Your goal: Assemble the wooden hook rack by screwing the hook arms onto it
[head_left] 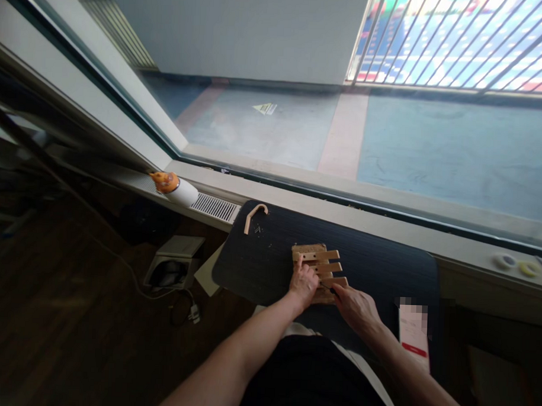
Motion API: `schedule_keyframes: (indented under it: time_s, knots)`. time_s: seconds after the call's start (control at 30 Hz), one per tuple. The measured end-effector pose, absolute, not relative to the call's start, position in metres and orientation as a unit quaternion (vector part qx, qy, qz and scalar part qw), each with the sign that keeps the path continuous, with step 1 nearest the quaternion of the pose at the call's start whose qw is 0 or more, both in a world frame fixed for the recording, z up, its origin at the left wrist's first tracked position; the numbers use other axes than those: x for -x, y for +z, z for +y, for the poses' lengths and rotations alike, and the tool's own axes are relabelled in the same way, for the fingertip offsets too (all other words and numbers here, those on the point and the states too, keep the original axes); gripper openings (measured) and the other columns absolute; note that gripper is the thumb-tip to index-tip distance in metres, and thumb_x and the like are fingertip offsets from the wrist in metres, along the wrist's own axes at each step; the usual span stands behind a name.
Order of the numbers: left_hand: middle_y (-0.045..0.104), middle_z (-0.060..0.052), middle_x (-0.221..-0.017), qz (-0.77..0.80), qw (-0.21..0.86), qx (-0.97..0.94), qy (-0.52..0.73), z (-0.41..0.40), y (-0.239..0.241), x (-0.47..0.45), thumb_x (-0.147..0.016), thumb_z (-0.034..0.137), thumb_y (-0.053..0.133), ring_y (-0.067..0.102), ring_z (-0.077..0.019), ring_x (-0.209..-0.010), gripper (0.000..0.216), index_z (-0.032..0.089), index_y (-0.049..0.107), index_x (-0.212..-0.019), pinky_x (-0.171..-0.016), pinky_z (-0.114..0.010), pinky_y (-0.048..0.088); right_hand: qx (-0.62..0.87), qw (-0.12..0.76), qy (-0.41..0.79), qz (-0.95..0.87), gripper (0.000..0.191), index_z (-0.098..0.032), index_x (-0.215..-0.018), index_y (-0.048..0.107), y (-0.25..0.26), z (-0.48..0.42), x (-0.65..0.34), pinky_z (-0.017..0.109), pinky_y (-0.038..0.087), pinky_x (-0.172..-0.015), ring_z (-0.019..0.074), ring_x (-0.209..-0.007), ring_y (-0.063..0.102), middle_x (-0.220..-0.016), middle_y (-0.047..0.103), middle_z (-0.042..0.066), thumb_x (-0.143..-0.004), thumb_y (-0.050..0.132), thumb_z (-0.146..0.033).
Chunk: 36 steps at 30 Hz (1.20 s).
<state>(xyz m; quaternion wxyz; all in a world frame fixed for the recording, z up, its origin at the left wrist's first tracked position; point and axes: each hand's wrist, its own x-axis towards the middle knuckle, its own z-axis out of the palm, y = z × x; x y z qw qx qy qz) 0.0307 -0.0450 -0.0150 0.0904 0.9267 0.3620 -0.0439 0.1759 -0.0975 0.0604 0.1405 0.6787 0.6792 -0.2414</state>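
Pale wooden slats with dark holes [329, 255] lie side by side on a brown cardboard-like piece [309, 248] upon the dark table. My left hand [304, 284] presses on the slats from the left, its index finger stretched to the far one and its other fingers bent over the nearer ones. At the nearest slat, my right hand [357, 308] is closed round a thin dark tool [328, 286], its tip at the wood near my left fingers. The tool's handle is mostly hidden in the hand, so its exact kind is unclear.
On the dark table [384, 266] are a hooked wooden piece [251, 219], small screw-like bits [258, 230] and a phone [412, 332]. A white bottle with an orange top [176, 188] lies by the window. Tape rolls [529, 269] sit on the sill.
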Motion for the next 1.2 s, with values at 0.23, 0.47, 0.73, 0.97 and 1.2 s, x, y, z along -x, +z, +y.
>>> schedule_keyframes:
  time_s: [0.23,0.47,0.73,0.97,1.2]
  knots:
    - [0.065,-0.006,-0.081,0.362,0.099,-0.926,-0.030,-0.044,-0.017,-0.030,-0.083,0.021,0.054,0.053,-0.0248,-0.092,0.016,0.014,0.068,-0.088,-0.111,-0.059,0.009,-0.666,0.156,-0.235,0.691,0.028,-0.021,-0.096,0.065,0.059,-0.093,-0.172,0.023,0.043,-0.065,0.0153,-0.080,0.067,-0.088,0.071,0.006,-0.087,0.039,-0.014]
    - [0.065,-0.009,-0.082,0.366,0.107,-0.924,-0.030,-0.045,-0.019,-0.031,-0.081,0.027,0.060,0.054,-0.0257,-0.092,0.020,0.011,0.068,-0.089,-0.110,-0.061,0.007,-0.630,0.172,-0.232,0.721,0.035,-0.021,-0.103,0.065,0.074,-0.079,-0.165,0.024,0.044,-0.071,0.0178,-0.092,0.064,-0.102,0.068,0.009,-0.087,0.038,-0.007]
    - [0.066,-0.010,-0.082,0.369,0.112,-0.922,-0.024,-0.045,-0.020,-0.031,-0.079,0.020,0.059,0.055,-0.0254,-0.092,0.015,0.012,0.068,-0.087,-0.109,-0.061,0.011,-0.604,0.230,-0.254,0.720,0.020,-0.017,-0.104,0.062,0.070,-0.062,-0.172,0.035,0.050,-0.077,0.0165,-0.086,0.063,-0.097,0.066,0.004,-0.091,0.051,-0.026]
    - [0.065,-0.010,-0.080,0.370,0.110,-0.922,-0.019,-0.045,-0.020,-0.033,-0.080,0.018,0.057,0.055,-0.0251,-0.090,0.015,0.011,0.068,-0.086,-0.110,-0.062,0.011,-0.577,0.266,-0.271,0.724,0.031,-0.017,-0.115,0.056,0.081,-0.063,-0.153,0.040,0.050,-0.081,0.0190,-0.097,0.059,-0.116,0.058,0.008,-0.089,0.054,-0.033]
    - [0.065,-0.010,-0.080,0.369,0.111,-0.923,-0.017,-0.046,-0.022,-0.033,-0.077,0.020,0.060,0.055,-0.0256,-0.090,0.015,0.011,0.068,-0.086,-0.110,-0.062,0.012,-0.603,0.269,-0.276,0.699,0.033,-0.017,-0.117,0.055,0.066,-0.065,-0.151,0.040,0.050,-0.082,0.0195,-0.098,0.059,-0.117,0.057,0.008,-0.088,0.055,-0.034]
